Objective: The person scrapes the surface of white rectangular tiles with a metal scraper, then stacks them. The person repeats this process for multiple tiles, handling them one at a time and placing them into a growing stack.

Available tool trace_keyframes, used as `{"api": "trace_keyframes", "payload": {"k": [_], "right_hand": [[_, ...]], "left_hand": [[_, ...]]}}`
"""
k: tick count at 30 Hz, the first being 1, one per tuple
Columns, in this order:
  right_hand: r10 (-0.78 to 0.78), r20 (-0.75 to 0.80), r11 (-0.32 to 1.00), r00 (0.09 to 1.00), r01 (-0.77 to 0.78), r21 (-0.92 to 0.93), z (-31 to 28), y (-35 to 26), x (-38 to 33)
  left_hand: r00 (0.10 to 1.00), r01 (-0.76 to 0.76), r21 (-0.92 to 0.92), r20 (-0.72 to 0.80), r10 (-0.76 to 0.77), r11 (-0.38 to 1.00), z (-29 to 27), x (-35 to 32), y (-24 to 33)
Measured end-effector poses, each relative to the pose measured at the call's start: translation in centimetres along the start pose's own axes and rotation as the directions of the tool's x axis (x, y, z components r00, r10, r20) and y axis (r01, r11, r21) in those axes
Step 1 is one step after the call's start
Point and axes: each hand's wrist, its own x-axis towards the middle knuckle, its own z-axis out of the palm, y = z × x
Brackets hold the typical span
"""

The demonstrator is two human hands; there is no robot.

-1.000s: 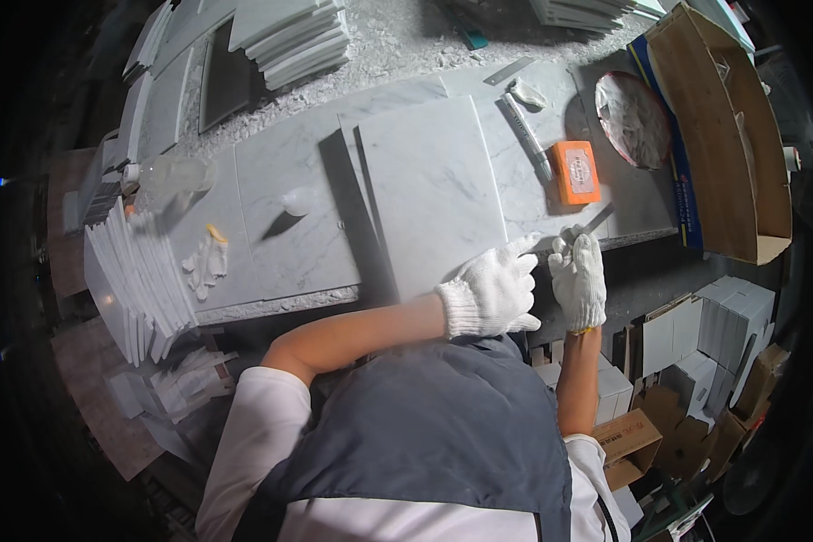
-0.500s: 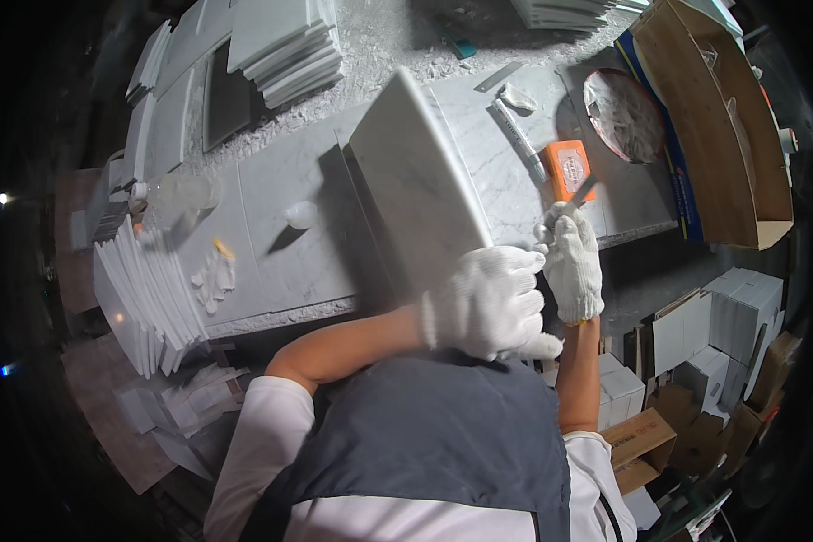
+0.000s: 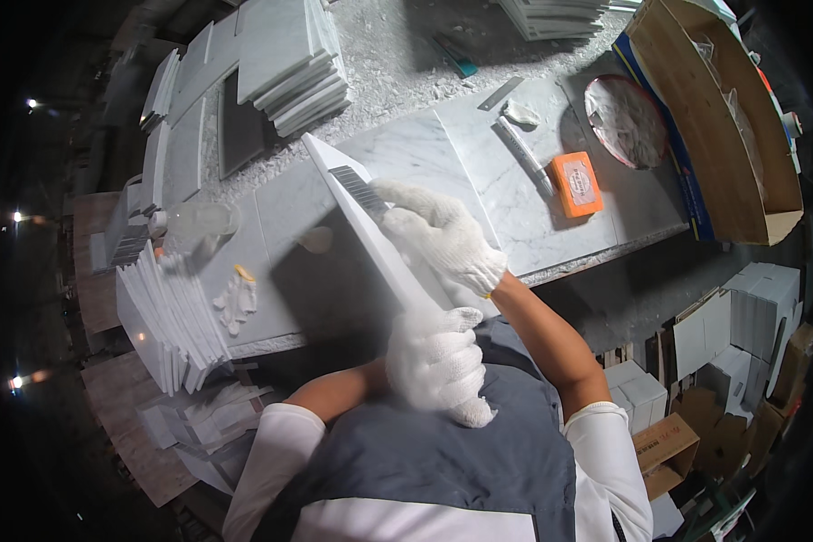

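Note:
A white marble tile (image 3: 384, 257) stands up on edge in front of me, its narrow edge turned upward. My left hand (image 3: 438, 366), in a white knit glove, is closed around the tile's near end. In my right hand (image 3: 443, 230), gloved the same way, is a flat grey strip with fine lines across it (image 3: 356, 190). The strip lies against the tile's upper edge near its far end. Whether it is a blade or a file I cannot tell.
An orange box (image 3: 576, 184), a white marker-like tube (image 3: 522, 154) and a round tub (image 3: 627, 122) are at right, beside a long cardboard box (image 3: 732, 117). Stacked tiles (image 3: 172, 316) and a spare glove (image 3: 237, 298) are at left; another tile stack (image 3: 294, 63) stands farther back.
My right hand has moved left from beside the orange box, bringing the grey strip onto the tile's edge. The tile has turned and tipped leftward; my left hand has shifted nearer to my body.

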Motion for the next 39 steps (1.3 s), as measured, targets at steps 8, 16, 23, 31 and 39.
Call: {"api": "trace_keyframes", "payload": {"k": [8,16,23,31,39], "right_hand": [[-0.141,0.056,0.971,0.988,0.149,-0.186,-0.2,1.1,0.0],[-0.128,0.096,0.973,0.987,0.144,-0.181,0.3,0.6,-0.5],[-0.12,0.05,0.973,0.992,0.128,-0.195,0.3,0.1,-1.1],[-0.128,0.15,0.991,0.98,0.118,0.07,-1.6,1.1,-2.7],[-0.213,-0.059,0.697,0.975,0.194,0.69,-13.2,4.4,-8.7]], "left_hand": [[0.999,0.023,-0.016,0.023,-0.023,1.0,-0.3,-0.1,0.2],[1.0,-0.025,-0.008,-0.002,0.025,1.0,0.3,-0.9,-0.1],[0.998,-0.022,0.018,-0.054,0.023,1.0,0.7,-0.1,-0.4],[1.0,-0.015,0.007,-0.007,0.015,1.0,0.8,1.4,-0.7],[0.96,0.132,-0.051,0.255,-0.115,0.99,8.1,6.4,-3.7]]}}
